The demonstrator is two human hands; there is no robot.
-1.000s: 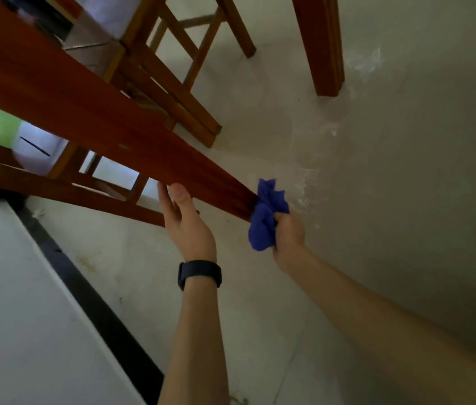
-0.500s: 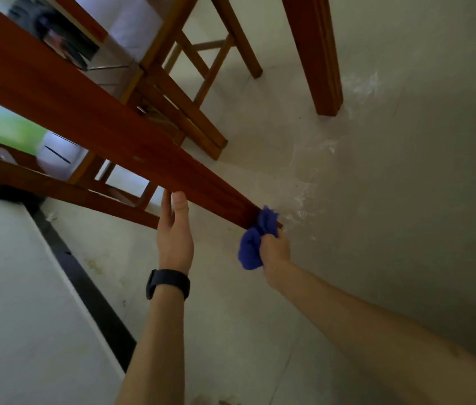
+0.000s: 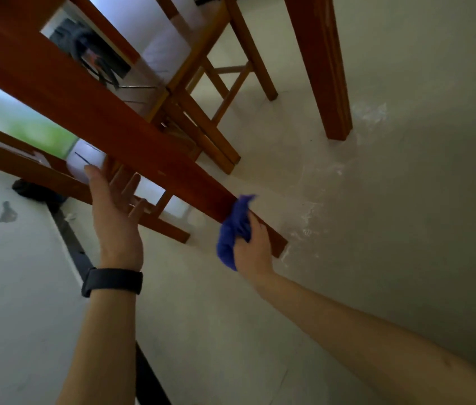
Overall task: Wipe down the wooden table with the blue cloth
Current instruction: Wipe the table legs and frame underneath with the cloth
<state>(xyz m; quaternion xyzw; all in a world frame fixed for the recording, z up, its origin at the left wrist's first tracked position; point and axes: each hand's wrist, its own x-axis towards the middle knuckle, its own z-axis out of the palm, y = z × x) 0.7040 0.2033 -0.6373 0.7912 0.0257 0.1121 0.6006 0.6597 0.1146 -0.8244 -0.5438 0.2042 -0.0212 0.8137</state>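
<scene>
Head view: the left hand (image 3: pixel 115 211) — black band (image 3: pixel 112 280) at its wrist — is reaching up open, fingers straight, beside the table leg (image 3: pixel 143 150). The right hand (image 3: pixel 253 247) is gripping the bunched blue cloth (image 3: pixel 232 232) in curled fingers, pressing it on that leg near its foot — a chair (image 3: pixel 201 118) is standing beyond.

Dim, soft daylight enters from a blown-out, blurred opening (image 3: pixel 12 121) beyond the fingers (image 3: pixel 132 184) of the left hand (image 3: pixel 115 223), while straight edges bend outward.
</scene>
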